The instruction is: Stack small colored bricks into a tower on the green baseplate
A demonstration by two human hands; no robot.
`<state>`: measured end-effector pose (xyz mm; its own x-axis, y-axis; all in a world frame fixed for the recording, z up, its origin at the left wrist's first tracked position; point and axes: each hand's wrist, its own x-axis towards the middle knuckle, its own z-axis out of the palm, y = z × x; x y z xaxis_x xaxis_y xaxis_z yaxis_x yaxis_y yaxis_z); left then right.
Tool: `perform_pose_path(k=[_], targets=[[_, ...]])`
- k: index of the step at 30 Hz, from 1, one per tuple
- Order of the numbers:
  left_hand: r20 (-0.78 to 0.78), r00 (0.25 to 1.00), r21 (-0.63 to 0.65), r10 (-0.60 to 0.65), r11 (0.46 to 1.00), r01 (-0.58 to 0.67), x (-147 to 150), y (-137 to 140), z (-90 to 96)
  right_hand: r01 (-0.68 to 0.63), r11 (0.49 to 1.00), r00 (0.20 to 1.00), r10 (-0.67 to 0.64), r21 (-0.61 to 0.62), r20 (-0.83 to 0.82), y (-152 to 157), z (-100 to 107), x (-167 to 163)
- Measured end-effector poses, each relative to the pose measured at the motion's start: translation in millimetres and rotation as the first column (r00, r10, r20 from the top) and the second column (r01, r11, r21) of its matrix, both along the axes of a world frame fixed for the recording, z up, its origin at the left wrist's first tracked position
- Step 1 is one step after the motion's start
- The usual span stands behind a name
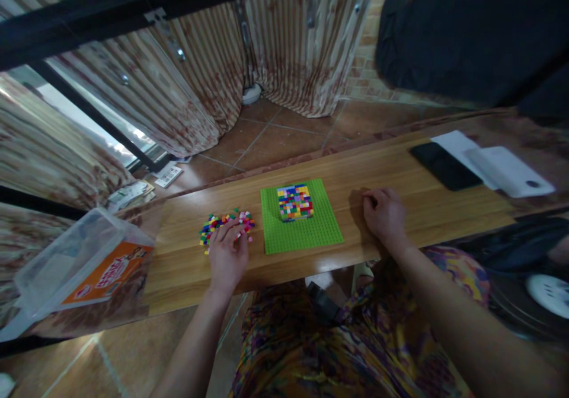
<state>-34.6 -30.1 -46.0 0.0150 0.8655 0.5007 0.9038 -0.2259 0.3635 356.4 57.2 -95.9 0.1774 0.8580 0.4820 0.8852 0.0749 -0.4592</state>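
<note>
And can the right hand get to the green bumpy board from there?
Probably yes. The right hand is just to the right of the green studded baseplate, and only wooden tabletop shows between them, so nothing seems to block it.

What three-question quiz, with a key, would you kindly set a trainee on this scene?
1. Multiple choice: what is the left hand at?
A. the clear tub
B. the loose bricks
C. the curtain

2. True or false: the right hand lies on the plate.

3. Fill in the colour: the many-coloured block stands on a ____ plate.

Key:
1. B.
2. False; it is apart from the plate, to its right.
3. Green.
</note>
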Motion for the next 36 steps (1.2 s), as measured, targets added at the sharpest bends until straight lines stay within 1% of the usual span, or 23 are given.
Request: perform_pose_path(k=[3,8,12,17,20,25,30,36], targets=[[-0.027,0.999,-0.039,0.037,0.998,-0.038,-6.9,-5.1,-0.7,0.001,1.000,1.000,-0.001,0.004,0.010,0.1,-0.2,0.5],[-0.092,0.995,-0.065,0.040,0.997,-0.046,2.6,-8.7,-6.0,0.010,1.000,1.000,-0.010,-0.014,0.030,-0.4,1.2,0.7],[-0.139,0.989,-0.081,0.057,0.994,-0.069,7.1,-7.7,-11.2,-0.004,1.000,1.000,0.005,-0.006,0.025,-0.5,1.4,0.6],[-0.139,0.989,-0.086,0.056,0.994,-0.068,7.4,-5.2,-13.3,-0.005,1.000,1.000,0.005,0.005,0.003,0.1,0.3,0.4],[-0.105,0.994,-0.081,0.042,0.995,-0.051,10.9,-4.3,-9.7,-0.005,1.000,1.000,0.005,0.003,0.003,0.1,0.4,0.3],[0.011,1.000,-0.098,-0.010,0.995,0.011,25.8,-1.0,1.5,-0.004,1.000,1.000,0.004,0.004,0.012,-0.5,1.1,-0.2],[0.137,0.986,-0.123,-0.097,0.986,0.114,47.9,10.1,9.3,-0.007,1.000,1.000,0.006,0.016,0.012,-0.2,0.6,-0.3],[0.186,0.961,-0.069,-0.205,0.973,0.221,79.0,27.6,17.6,-0.006,1.000,1.000,0.006,-0.002,-0.007,-0.2,1.0,-0.1]])
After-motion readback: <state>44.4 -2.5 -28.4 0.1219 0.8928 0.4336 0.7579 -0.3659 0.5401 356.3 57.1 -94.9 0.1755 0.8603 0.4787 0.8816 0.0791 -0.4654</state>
